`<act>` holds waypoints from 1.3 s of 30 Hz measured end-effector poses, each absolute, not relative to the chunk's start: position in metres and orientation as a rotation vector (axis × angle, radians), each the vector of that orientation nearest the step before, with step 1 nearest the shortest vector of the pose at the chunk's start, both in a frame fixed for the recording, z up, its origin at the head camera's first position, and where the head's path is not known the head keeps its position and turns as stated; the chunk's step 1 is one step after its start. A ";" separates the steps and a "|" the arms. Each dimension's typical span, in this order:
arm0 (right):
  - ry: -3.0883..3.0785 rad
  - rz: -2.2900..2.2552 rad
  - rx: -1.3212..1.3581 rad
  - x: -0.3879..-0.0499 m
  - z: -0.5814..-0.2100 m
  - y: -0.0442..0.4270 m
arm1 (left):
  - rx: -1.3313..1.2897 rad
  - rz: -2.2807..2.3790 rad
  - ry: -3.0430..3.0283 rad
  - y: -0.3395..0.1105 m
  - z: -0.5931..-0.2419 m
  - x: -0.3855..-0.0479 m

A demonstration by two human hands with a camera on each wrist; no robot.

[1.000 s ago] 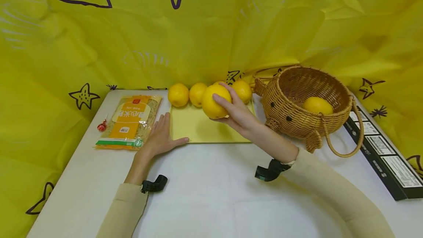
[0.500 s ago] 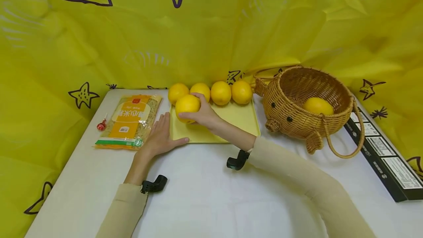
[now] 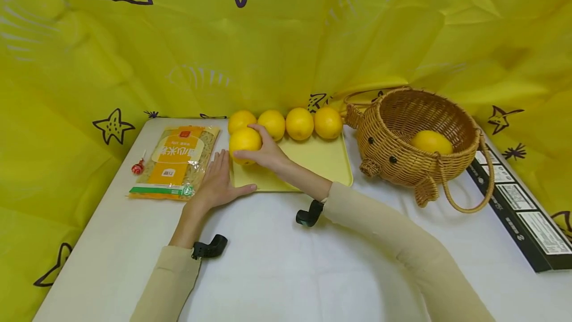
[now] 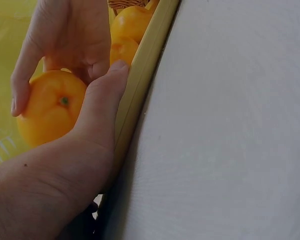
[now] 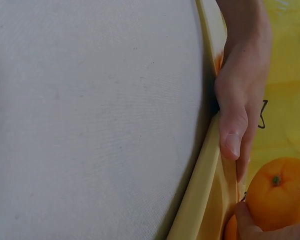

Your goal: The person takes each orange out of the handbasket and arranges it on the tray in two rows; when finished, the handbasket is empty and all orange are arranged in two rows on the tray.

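Observation:
A yellow tray [image 3: 313,163] lies on the white table with a row of several oranges [image 3: 299,124] along its back edge. My right hand [image 3: 270,155] grips another orange [image 3: 245,146] between thumb and fingers over the tray's left side, just in front of the leftmost orange [image 3: 241,120]. Whether the held orange touches the tray cannot be told. Its green stem spot shows in the left wrist view, where the orange [image 4: 52,110] sits under the right hand's fingers. My left hand [image 3: 219,183] rests at the tray's left front corner, fingers straight, thumb along the front rim.
Right of the tray stands a wicker basket [image 3: 380,135] with an animal face, holding one orange [image 3: 431,142]. A long black box [image 3: 514,207] lies beside it. To the left are a grain packet [image 3: 174,163] and a red-wrapped lollipop [image 3: 138,167]. A yellow cloth [image 3: 286,53] hangs behind.
My right hand has carried the orange leftward and down, from the tray's middle to its left side. The left hand has stayed at the tray's corner.

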State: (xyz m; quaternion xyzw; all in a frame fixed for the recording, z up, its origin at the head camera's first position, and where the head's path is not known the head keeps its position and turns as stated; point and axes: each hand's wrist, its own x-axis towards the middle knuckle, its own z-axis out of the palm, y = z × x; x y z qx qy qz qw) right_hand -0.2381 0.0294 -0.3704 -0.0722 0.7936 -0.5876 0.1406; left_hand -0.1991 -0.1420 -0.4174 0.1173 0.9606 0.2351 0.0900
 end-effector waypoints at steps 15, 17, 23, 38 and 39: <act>2.338 -1.641 -0.267 -0.240 -0.378 0.018 | 0.323 0.702 2.836 -0.143 -0.415 -0.197; 2.343 -1.633 -0.276 -0.241 -0.379 0.017 | 0.319 0.710 2.838 -0.143 -0.416 -0.197; 2.350 -1.623 -0.288 -0.241 -0.381 0.014 | 0.322 0.721 2.839 -0.143 -0.416 -0.197; 2.389 -1.609 -0.296 -0.241 -0.383 0.012 | 0.293 0.706 2.834 -0.142 -0.414 -0.197; 2.393 -1.603 -0.301 -0.241 -0.383 0.012 | 0.290 0.706 2.832 -0.142 -0.414 -0.197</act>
